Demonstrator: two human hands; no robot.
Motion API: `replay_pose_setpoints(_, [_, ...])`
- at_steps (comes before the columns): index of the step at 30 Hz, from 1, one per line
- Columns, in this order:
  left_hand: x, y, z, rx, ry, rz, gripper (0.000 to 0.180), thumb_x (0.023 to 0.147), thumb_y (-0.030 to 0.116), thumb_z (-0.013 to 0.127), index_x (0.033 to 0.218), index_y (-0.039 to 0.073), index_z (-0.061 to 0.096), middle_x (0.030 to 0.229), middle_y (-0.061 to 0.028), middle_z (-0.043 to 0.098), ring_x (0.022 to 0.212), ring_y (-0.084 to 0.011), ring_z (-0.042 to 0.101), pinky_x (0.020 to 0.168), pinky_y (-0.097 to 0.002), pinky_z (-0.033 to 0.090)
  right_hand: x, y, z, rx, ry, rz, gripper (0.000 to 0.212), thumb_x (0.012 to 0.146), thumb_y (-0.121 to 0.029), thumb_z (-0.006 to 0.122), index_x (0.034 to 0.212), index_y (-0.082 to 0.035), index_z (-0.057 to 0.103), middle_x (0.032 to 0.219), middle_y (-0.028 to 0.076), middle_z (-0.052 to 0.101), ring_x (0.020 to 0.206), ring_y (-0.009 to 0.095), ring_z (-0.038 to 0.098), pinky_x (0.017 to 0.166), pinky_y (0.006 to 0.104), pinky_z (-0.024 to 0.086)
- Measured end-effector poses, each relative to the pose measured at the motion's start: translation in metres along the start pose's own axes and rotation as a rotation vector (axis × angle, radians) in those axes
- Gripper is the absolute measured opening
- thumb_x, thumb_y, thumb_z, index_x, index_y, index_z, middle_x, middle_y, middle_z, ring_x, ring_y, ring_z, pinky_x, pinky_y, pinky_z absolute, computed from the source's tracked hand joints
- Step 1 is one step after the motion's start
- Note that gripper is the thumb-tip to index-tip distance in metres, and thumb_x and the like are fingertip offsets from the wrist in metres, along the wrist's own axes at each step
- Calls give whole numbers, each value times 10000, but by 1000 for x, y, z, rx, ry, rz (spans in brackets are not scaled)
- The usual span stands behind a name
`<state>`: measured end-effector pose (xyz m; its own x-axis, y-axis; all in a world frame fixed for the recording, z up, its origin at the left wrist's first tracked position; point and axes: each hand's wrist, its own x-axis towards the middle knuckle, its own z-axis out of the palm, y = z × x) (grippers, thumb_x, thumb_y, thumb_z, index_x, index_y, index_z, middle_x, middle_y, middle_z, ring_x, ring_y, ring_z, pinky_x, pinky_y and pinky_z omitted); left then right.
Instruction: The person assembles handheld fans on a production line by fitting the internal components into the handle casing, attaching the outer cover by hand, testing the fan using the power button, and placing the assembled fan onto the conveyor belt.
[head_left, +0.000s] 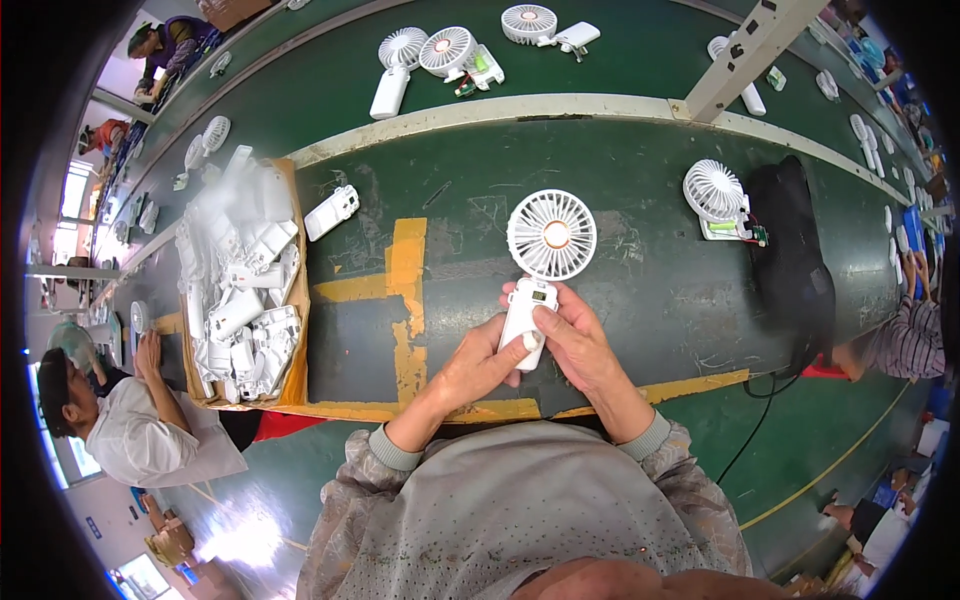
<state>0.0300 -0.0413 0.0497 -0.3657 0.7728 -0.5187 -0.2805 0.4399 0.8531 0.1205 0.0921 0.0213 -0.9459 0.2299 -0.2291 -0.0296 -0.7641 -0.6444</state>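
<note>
A white handheld fan (pixel 552 235) is held upright in front of me over the bench, its round grille pointing away from my body. Both hands close around its handle, which has a small dark display near the top. My left hand (pixel 472 368) grips the lower left side, the thumb lying across the handle's front. My right hand (pixel 582 350) holds the right side, its thumb pressed just below the display. The fingers behind the handle are partly hidden.
To the left, a cardboard box (pixel 302 340) is heaped with white plastic housings; one loose housing (pixel 332 213) lies beside it. A fan with exposed wiring (pixel 714 192) and a black bag (pixel 795 255) are at right. Beyond the metal rail (pixel 480 108) lie more fans. A co-worker (pixel 150 430) sits left.
</note>
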Motion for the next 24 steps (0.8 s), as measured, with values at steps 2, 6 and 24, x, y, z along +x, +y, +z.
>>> replay_pose_setpoints(2, [-3,1,4,92,-10,9,303,915,235,538,1063,-29,526,872,-96,618,726,-144,601,646,-297,506,-5,-4,3,-20,-10,13,414,911,-104,530,1286,9,396,1270,165,497,1178,261,499,989,406,422])
replay_pose_setpoints(6, [-10,-1,14,293,132,317,309,861,213,550,1015,-53,523,794,-238,618,724,-383,639,636,-403,507,-17,-9,14,-68,31,-21,453,895,-114,560,1293,9,383,1238,183,514,1149,274,522,975,412,434])
replay_pose_setpoints(24, [13,-16,5,-209,-95,201,325,935,255,511,1113,-17,518,822,-99,635,669,-157,627,586,-277,522,-2,-6,6,-162,76,-60,416,917,-145,545,1278,1,400,1234,139,530,1147,212,516,937,354,458])
